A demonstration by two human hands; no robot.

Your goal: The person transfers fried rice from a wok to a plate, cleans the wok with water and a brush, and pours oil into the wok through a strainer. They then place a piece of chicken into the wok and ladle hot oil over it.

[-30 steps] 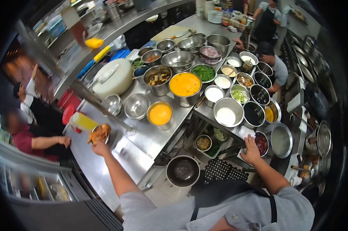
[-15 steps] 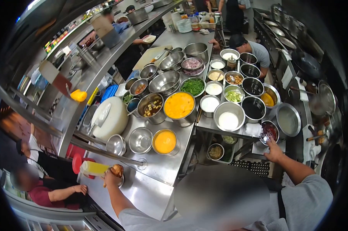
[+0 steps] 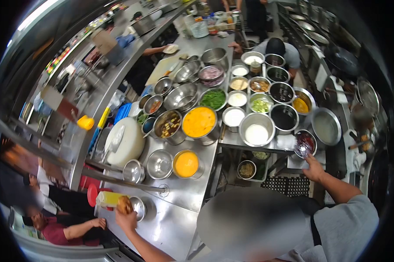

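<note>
My left hand (image 3: 126,220), at the lower left, is closed around a browned piece of food (image 3: 125,205). Just right of that piece is a small metal bowl (image 3: 138,208), and a bottle of yellow liquid (image 3: 108,199) lies to its left. Over on the right, my right hand (image 3: 314,169) has its fingers pinched at the near rim of a metal bowl of dark red sauce (image 3: 305,143). A crumpled white cloth or wrap (image 3: 286,142) sits left of the sauce bowl.
Orange liquid fills a pot (image 3: 200,122) and a smaller bowl (image 3: 186,164). An empty metal bowl (image 3: 160,164) and a round white block (image 3: 126,142) are farther left. A co-worker (image 3: 277,50) bends behind the containers; another person's arm (image 3: 81,230) is at lower left.
The view has shifted slightly. My left hand has moved back from the small metal bowl, which now shows more fully, and the browned piece is still in it. My right hand remains at the sauce bowl.
</note>
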